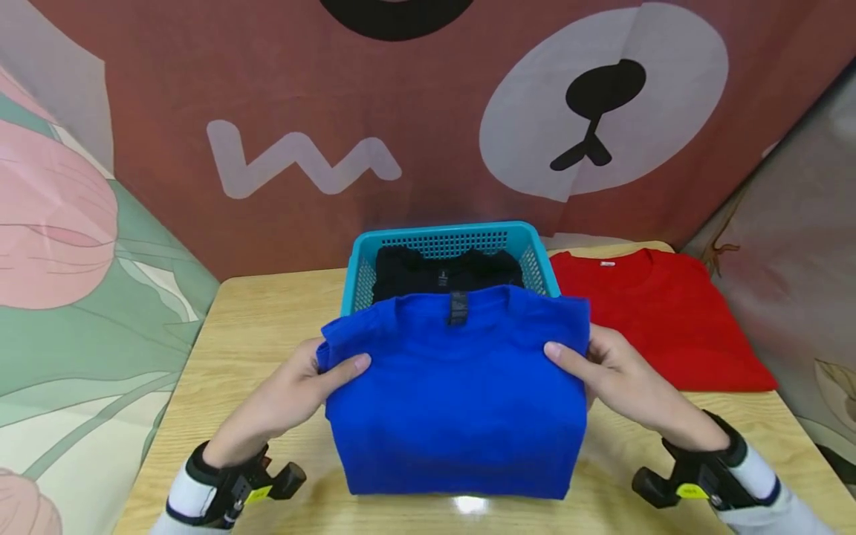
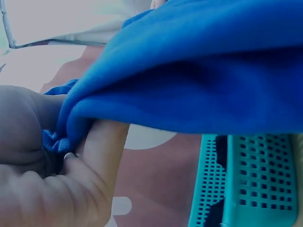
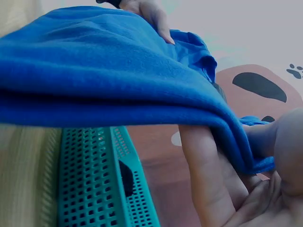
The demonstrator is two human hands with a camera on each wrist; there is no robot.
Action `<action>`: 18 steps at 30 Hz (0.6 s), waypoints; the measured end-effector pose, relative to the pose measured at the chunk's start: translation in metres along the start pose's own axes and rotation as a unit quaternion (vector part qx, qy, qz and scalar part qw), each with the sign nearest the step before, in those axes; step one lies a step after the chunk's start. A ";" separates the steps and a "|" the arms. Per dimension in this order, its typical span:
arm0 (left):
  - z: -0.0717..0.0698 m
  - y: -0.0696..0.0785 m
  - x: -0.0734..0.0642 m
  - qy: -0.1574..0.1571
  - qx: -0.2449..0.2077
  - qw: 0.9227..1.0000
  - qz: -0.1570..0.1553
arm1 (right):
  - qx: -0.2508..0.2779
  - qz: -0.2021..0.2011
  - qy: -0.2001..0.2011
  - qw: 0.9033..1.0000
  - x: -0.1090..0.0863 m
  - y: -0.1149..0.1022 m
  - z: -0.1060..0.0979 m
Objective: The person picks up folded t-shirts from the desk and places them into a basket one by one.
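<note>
A folded blue T-shirt [image 1: 458, 401] is held up between both hands, its collar with a dark tag at the far edge. My left hand [image 1: 301, 386] pinches its left side, thumb on top and the other fingers beneath. On the opposite side my right hand [image 1: 622, 379] grips it the same way. Both wrist views show the shirt's folded layers [image 2: 189, 94] draped over the fingers, above the level of the basket. Just beyond the shirt stands a turquoise plastic basket [image 1: 455, 232] with a folded black shirt [image 1: 401, 271] in it, partly hidden by the blue one.
A folded red T-shirt [image 1: 662, 319] lies on the wooden table [image 1: 267, 319] to the right of the basket. Behind the table hangs a brown cloth [image 1: 301, 82] with a printed bear face. Patterned cloth [image 1: 67, 357] hangs at the left side.
</note>
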State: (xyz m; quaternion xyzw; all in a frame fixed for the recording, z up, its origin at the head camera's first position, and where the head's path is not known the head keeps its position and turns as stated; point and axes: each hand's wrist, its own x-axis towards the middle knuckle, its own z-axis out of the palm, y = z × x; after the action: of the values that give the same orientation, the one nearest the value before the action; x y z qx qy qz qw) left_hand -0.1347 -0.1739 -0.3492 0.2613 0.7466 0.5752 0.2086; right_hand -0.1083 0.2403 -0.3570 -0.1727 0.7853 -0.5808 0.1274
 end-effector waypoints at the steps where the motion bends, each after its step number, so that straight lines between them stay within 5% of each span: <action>1: -0.001 0.002 0.002 0.005 0.009 1.000 0.005 | -0.003 -0.002 0.000 1.000 0.001 -0.002 -0.001; 11: -0.012 0.017 0.020 0.038 0.043 0.997 0.055 | -0.007 -0.023 0.015 1.000 0.011 -0.021 -0.014; 18: -0.019 0.026 0.031 0.069 0.013 0.996 0.052 | -0.020 -0.018 0.032 0.999 0.022 -0.035 -0.023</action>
State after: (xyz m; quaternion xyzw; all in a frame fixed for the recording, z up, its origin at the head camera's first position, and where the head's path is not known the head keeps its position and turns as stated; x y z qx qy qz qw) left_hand -0.1661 -0.1635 -0.3196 0.2621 0.7522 0.5919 0.1226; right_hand -0.1328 0.2419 -0.3170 -0.1711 0.7972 -0.5721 0.0884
